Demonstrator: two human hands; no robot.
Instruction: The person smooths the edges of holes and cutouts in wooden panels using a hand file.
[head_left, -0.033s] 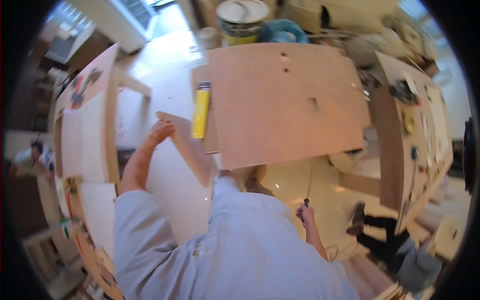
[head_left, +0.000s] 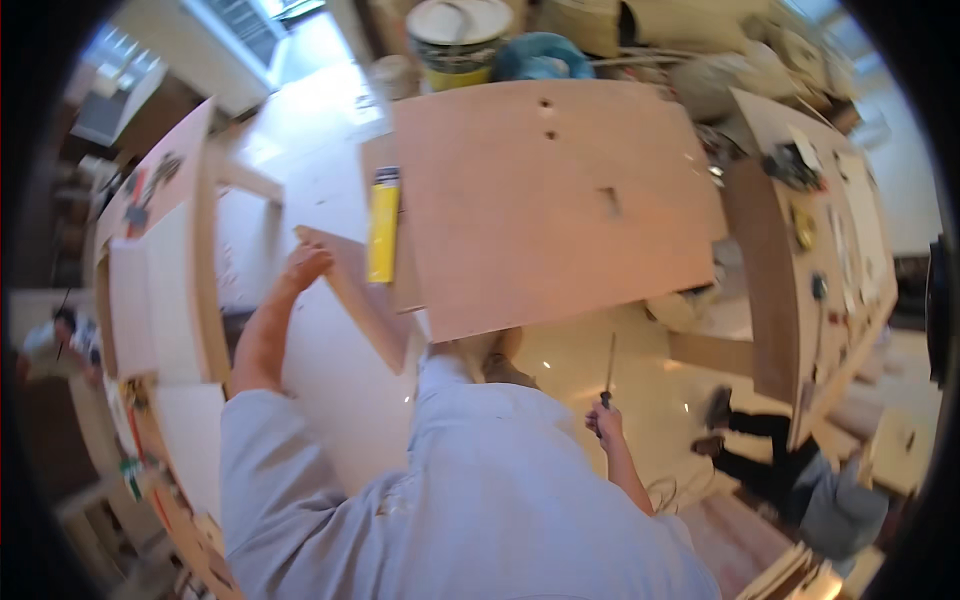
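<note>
My left hand point(head_left: 308, 264) is closed on the upper corner of a wooden board point(head_left: 362, 300), which slants down and to the right toward my legs. In my right hand point(head_left: 606, 424), held low on the right, is a screwdriver point(head_left: 609, 375) with a dark handle and a long thin shaft pointing up and away. A large pinkish plywood panel point(head_left: 550, 220), with a few small holes, lies in front of me between the two hands. Beside its left edge rests a long yellow box point(head_left: 383, 230) with a dark end. Neither hand touches the panel.
Workbenches stand at left point(head_left: 160, 270) and right point(head_left: 835, 230), with tools on top. A paint bucket point(head_left: 458, 50), a blue bundle point(head_left: 542, 57) and sacks crowd the far side. One person point(head_left: 835, 510) is at lower right, another point(head_left: 65, 330) at far left. A cable point(head_left: 680, 490) lies near my right arm.
The whole view has shifted slightly, so most things sit a little further left in the picture. Both hands keep their hold on the board and the screwdriver.
</note>
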